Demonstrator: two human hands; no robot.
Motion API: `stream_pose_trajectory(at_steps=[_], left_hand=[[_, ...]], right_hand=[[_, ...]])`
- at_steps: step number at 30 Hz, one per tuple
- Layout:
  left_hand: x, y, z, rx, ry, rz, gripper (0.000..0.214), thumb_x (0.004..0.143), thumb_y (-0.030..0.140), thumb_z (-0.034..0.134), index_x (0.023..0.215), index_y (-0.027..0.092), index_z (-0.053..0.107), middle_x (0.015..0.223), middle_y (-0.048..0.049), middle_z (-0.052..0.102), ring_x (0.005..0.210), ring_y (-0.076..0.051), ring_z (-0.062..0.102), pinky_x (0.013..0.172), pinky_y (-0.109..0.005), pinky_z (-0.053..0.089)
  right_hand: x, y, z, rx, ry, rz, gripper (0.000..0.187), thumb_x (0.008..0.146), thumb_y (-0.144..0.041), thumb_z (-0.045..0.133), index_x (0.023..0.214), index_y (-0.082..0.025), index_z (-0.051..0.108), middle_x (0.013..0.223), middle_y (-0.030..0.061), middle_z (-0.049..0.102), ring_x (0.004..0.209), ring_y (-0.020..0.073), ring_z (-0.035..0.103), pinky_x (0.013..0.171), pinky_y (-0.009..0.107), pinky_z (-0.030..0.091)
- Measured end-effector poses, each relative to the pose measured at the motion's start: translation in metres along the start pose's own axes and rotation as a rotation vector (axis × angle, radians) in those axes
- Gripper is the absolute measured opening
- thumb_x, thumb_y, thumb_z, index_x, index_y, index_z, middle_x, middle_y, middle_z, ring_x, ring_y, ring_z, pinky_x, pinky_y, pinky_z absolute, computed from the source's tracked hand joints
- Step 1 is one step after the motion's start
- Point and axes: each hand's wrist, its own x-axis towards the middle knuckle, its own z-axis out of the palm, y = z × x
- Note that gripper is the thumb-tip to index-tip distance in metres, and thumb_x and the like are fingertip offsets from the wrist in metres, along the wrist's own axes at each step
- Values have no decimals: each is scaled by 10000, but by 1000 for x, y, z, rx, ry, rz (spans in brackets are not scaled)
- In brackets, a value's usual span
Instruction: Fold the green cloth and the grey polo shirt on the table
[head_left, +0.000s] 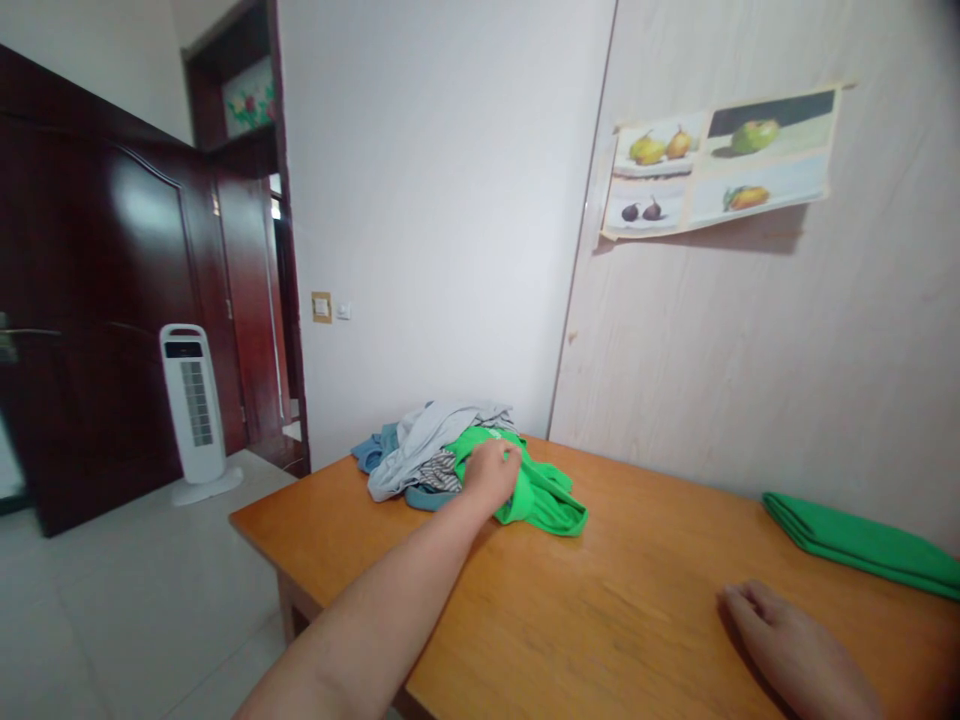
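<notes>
Clearly, the left hand (493,473) has its grip closed on a bright green garment (546,497), the fingers curled down into the fabric. This garment lies crumpled at the right side of a heap of clothes near the far left part of the wooden table (637,590), its loose end spread on the tabletop to the right of the hand. Beside it, a light grey garment (424,445) drapes over the top of the heap, with a striped cloth (437,471) showing between the two and a blue garment (369,453) poking out at the left.

The right hand (787,640) is low over the table's near right part, well apart from the heap. Its fingers are bent and their tips partly hidden, so I cannot tell how far that grip is closed. Beyond it, near the wall, a folded green cloth (862,545) lies flat in a long, neat strip.

Left of the table, a white tower fan (196,410) stands upright on the floor in front of a dark red door (90,280). A sheet of fruit paintings (724,165) hangs slightly tilted on the wall.
</notes>
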Motion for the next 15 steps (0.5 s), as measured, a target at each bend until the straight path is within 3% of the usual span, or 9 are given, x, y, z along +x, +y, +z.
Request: stream_pose_trajectory(at_steps=[3,5,10,15], left_hand=[[26,-28,-30,185,132,-138,271,880,291,540,1117,242,663,1260,-123,626,1250,-333,498,1041,-487,350],[35,-48,-50,283,188,-254,341,851,256,561,1183,213,620,1323,-175,574,1293,-388,449,1041,-567,317],[46,-87,-81,397,198,-489,322,755,303,671,1060,201,653,1265,-213,606,1265,-437,475,978,-579,371],[51,-90,-85,381,209,-544,217,769,307,648,961,220,701,1155,-188,674,1183,-449,538,942,-579,374]], right_hand=[[0,0,0,-3,-10,3,312,808,-515,468,752,-270,653,748,101,718,829,335,696,791,425,506],[-1,-1,-1,-2,-7,-6,314,811,-514,462,758,-271,654,755,101,720,822,335,696,791,428,507],[-3,-5,-2,-10,16,-13,306,810,-511,465,743,-272,645,717,92,708,818,331,696,777,419,508],[-2,-6,-3,-50,-22,33,351,835,-538,446,785,-267,663,781,97,726,820,321,695,771,413,495]])
